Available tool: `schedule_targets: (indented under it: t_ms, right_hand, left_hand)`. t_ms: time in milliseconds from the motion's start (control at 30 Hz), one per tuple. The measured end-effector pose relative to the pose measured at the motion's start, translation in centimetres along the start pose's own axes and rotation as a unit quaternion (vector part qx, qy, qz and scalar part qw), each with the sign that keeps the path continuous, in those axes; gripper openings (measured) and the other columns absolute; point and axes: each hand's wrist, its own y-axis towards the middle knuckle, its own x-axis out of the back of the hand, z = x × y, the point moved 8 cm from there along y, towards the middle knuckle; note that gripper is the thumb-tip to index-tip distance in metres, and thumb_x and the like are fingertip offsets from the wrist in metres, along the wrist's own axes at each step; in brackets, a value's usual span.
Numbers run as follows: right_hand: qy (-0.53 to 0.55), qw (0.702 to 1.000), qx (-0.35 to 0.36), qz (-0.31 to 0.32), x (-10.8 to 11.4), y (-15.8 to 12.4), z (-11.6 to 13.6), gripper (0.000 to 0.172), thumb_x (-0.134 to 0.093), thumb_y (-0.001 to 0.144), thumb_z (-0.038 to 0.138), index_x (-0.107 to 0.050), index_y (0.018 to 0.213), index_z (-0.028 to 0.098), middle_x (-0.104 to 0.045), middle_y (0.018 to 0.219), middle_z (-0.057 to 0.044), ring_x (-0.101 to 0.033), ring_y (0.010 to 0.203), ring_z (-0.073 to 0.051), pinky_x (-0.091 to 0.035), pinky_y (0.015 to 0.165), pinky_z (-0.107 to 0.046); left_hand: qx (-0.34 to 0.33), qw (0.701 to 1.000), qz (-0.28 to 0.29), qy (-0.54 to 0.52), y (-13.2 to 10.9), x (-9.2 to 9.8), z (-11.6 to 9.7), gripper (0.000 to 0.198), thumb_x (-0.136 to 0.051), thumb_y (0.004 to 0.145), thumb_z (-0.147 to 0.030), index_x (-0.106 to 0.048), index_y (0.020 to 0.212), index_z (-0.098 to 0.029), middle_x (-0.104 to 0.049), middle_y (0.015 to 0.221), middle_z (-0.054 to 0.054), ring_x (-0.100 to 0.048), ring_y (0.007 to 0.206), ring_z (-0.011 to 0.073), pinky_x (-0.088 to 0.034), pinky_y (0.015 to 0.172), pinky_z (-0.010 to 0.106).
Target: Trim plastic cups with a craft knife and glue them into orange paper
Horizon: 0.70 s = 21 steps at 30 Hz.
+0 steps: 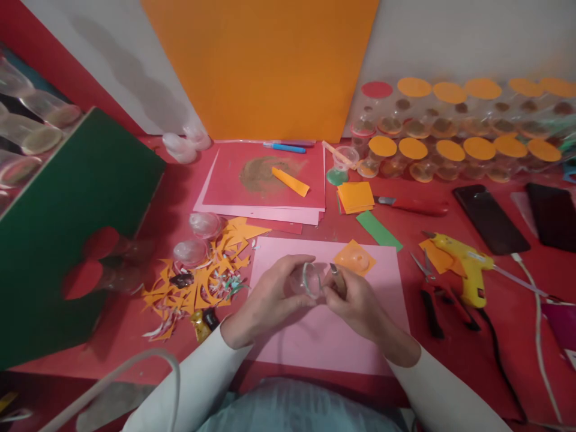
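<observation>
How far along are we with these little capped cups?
Done: rows of clear cups with orange paper lids stand at the back right. In hand: the left hand and right hand hold one clear cup over the pink sheet. Left: two bare cups by the orange scraps, and an orange square not yet used.

Both arms wear long white sleeves of a smooth, plain cloth with no print, stripe or button to be seen. The left sleeve (180, 390) ends at the wrist in a straight, close cuff, leaving the left hand (265, 303) bare. The right sleeve (445, 396) ends the same way, just short of the wrist, and the right hand (360, 306) is bare too. No ring, watch or bracelet shows on either. At the near edge, between the sleeves, lies a pale blue-grey garment (292, 411) with soft folds.
</observation>
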Motion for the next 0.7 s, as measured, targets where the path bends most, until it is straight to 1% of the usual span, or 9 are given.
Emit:
schedule_targets:
  t_ms: [167, 233, 300, 333, 367, 433, 500, 600, 700]
  right_hand:
    - [0.062, 0.998, -0.030, 0.011, -0.2, 0.0, -0.5, 0.023, -0.052, 0.079, 0.036, -0.038, 0.065, 0.025, -0.045, 0.061, 0.004, -0.044, 0.058, -0.013, -0.042, 0.057, -0.026]
    - [0.062, 0.998, -0.026, 0.005, 0.1, 0.0, -0.2, 0.024, -0.054, 0.082, 0.039, -0.041, 0.067, 0.025, -0.049, 0.064, 0.004, -0.049, 0.060, -0.014, -0.045, 0.059, -0.027]
    - [0.045, 0.999, -0.012, -0.006, 0.6, 0.0, 0.0, 0.018, -0.052, 0.087, 0.039, -0.052, 0.079, 0.023, -0.059, 0.075, 0.000, -0.058, 0.070, -0.016, -0.050, 0.066, -0.029]
    - [0.028, 1.000, 0.002, -0.011, 0.9, -0.1, 0.2, 0.016, -0.050, 0.090, 0.037, -0.058, 0.089, 0.022, -0.064, 0.084, -0.003, -0.061, 0.079, -0.018, -0.052, 0.072, -0.030]
    - [0.006, 1.000, 0.021, -0.014, 1.1, -0.2, 0.4, 0.020, -0.047, 0.092, 0.033, -0.061, 0.101, 0.022, -0.066, 0.093, -0.006, -0.064, 0.087, -0.020, -0.054, 0.077, -0.032]
    - [-0.043, 0.996, 0.072, -0.011, 1.3, -0.4, 0.8, 0.032, -0.041, 0.095, 0.026, -0.062, 0.119, 0.021, -0.068, 0.106, -0.010, -0.065, 0.100, -0.021, -0.056, 0.084, -0.035]
    - [-0.090, 0.989, 0.120, -0.007, 1.1, -0.7, 1.2, 0.039, -0.039, 0.096, 0.021, -0.059, 0.130, 0.020, -0.069, 0.113, -0.012, -0.066, 0.105, -0.022, -0.058, 0.086, -0.036]
    - [-0.161, 0.973, 0.166, -0.025, 1.2, -1.1, 1.9, 0.043, -0.041, 0.097, 0.016, -0.053, 0.139, 0.018, -0.071, 0.120, -0.013, -0.069, 0.109, -0.023, -0.061, 0.086, -0.036]
    - [-0.245, 0.950, 0.193, -0.024, 0.9, -1.4, 2.7, 0.045, -0.040, 0.095, 0.011, -0.058, 0.135, 0.020, -0.074, 0.113, -0.009, -0.072, 0.101, -0.022, -0.062, 0.079, -0.034]
  left_hand:
    - [0.025, 1.000, -0.007, -0.003, 0.2, 0.3, 0.0, 0.052, -0.076, 0.081, -0.038, -0.055, 0.126, -0.024, -0.070, 0.119, 0.007, -0.069, 0.104, 0.0223, -0.056, 0.091, 0.036]
    - [0.026, 0.999, -0.035, 0.017, 0.2, 0.9, -0.1, 0.050, -0.075, 0.083, -0.039, -0.055, 0.125, -0.023, -0.070, 0.116, 0.007, -0.068, 0.102, 0.0220, -0.056, 0.090, 0.036]
    - [0.020, 0.995, -0.074, 0.056, 0.2, 1.6, 0.0, 0.047, -0.074, 0.083, -0.039, -0.055, 0.123, -0.022, -0.069, 0.113, 0.008, -0.068, 0.101, 0.0223, -0.056, 0.088, 0.037]
    - [0.017, 0.992, -0.092, 0.080, 0.1, 2.0, 0.1, 0.047, -0.074, 0.083, -0.039, -0.055, 0.122, -0.022, -0.068, 0.112, 0.008, -0.067, 0.100, 0.0225, -0.056, 0.087, 0.037]
    - [0.015, 0.989, -0.106, 0.103, 0.1, 2.2, 0.2, 0.047, -0.074, 0.083, -0.039, -0.055, 0.122, -0.021, -0.068, 0.112, 0.008, -0.067, 0.099, 0.0226, -0.056, 0.085, 0.037]
    - [0.013, 0.981, -0.125, 0.149, 0.1, 2.5, 0.6, 0.048, -0.075, 0.082, -0.038, -0.053, 0.121, -0.021, -0.067, 0.110, 0.009, -0.067, 0.097, 0.0232, -0.056, 0.082, 0.037]
    - [0.009, 0.972, -0.135, 0.193, 0.1, 2.5, 1.0, 0.050, -0.077, 0.081, -0.038, -0.052, 0.121, -0.020, -0.068, 0.109, 0.009, -0.068, 0.097, 0.0245, -0.056, 0.081, 0.038]
    - [-0.002, 0.957, -0.138, 0.254, 0.2, 2.1, 1.1, 0.049, -0.078, 0.080, -0.037, -0.052, 0.118, -0.020, -0.070, 0.104, 0.008, -0.067, 0.093, 0.0265, -0.055, 0.079, 0.041]
    - [-0.021, 0.947, -0.136, 0.291, 0.3, 1.5, 0.7, 0.043, -0.074, 0.084, -0.032, -0.049, 0.116, -0.018, -0.070, 0.099, 0.008, -0.067, 0.086, 0.0257, -0.053, 0.075, 0.040]
